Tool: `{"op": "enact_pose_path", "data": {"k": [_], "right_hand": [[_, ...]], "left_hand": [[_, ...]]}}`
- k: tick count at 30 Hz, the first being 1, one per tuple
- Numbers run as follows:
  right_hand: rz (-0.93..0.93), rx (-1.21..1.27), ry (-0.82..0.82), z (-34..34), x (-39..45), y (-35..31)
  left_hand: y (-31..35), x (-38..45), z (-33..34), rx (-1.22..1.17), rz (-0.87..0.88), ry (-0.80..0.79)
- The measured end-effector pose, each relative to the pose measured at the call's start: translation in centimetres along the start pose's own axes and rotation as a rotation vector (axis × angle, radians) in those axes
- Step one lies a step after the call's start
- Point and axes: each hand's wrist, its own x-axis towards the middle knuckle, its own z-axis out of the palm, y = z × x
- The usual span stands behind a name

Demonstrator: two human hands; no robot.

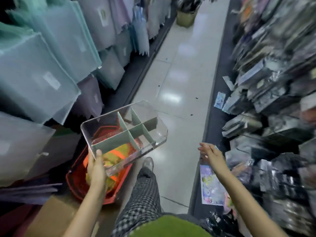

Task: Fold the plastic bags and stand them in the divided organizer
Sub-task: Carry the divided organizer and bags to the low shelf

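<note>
Left hand (95, 165) grips clear organizer (124, 132); right hand (211, 153) spread, seemingly empty.

Left hand (96, 165) grips the clear divided organizer (124, 132); right hand (211, 153) reaches out, empty.

Narrow shop aisle, glossy pale tiled floor (179, 93) reflecting ceiling lights, crowded merchandise racks (273, 82) along both sides

I can't read the packets (273, 93) on the right of the frame, smeared by blur; my left hand's (96, 170) fingers hide under the organizer (124, 132); the bottom edge crops both forearms.
</note>
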Motion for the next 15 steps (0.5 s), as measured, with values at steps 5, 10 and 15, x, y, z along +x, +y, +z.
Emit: {"op": "enact_pose_path", "data": {"k": [5,10,15], "right_hand": [[-0.019,0.001,0.063,-1.0,8.2,-5.3],[-0.023,0.020,0.141,-1.2,17.9,-11.6],[0.026,0.041,0.199,-2.8,25.8,-15.9]], "left_hand": [[3.8,8.1,9.3,0.005,0.016,-0.083],[9.5,16.7,19.6,-0.033,-0.033,-0.117],[15.8,22.8,30.2,0.063,0.034,-0.209]]}}
